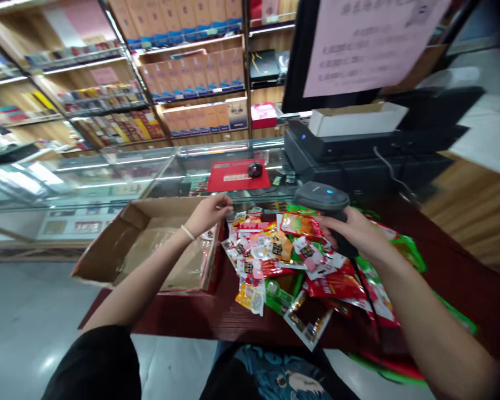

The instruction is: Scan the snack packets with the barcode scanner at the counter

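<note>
A black handheld barcode scanner [323, 195] with a small blue light is gripped in my right hand [356, 230], held over a heap of small snack packets [279, 244]. Its cable runs down across the packets. My left hand [210, 215] hovers at the right rim of an open cardboard box [150, 225], fingers loosely bent and slightly apart, with nothing visible in them. The heap lies just right of the box, in white, pink, orange, red and green wrappers. Clear plastic and a few packets show inside the box, partly hidden by my left forearm.
Box and packets rest on a dark red counter surface [225, 316]. Behind are a red mouse pad [237, 176] with a black mouse [255, 169], a glass display case [120, 172] and a black monitor [295, 61]. A white open box [358, 119] sits below the monitor. Stocked shelves line the wall.
</note>
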{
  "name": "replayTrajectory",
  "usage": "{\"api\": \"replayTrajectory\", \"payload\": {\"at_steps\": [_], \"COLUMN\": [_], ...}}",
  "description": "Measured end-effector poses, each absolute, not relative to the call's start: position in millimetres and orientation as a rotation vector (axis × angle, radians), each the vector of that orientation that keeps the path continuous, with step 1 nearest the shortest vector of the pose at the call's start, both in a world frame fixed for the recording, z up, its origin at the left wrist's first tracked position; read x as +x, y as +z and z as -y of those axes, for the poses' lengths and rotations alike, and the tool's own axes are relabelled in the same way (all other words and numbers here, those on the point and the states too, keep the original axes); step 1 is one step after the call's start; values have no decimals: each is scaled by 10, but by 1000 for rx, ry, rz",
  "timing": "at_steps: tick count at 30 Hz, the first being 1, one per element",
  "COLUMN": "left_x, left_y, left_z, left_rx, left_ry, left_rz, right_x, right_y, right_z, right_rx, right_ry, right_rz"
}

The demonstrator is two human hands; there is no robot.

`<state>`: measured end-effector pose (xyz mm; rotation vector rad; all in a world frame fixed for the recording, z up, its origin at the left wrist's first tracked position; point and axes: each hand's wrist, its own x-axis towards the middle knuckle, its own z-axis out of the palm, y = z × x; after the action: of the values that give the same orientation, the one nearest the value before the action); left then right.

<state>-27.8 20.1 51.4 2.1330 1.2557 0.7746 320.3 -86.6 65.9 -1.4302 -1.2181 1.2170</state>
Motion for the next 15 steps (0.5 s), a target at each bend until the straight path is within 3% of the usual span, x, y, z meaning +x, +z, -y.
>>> {"api": "replayTrajectory", "payload": {"at_steps": [15], "left_x": [-1780], "left_y": [-114], "left_z": [-353], "left_rx": [1773], "left_ry": [811], "left_rz": [-1609], "right_x": [1715], "right_y": [461], "right_z": [-4], "right_rx": [-1270], "right_ry": [1455], "right_rz": [1571]}}
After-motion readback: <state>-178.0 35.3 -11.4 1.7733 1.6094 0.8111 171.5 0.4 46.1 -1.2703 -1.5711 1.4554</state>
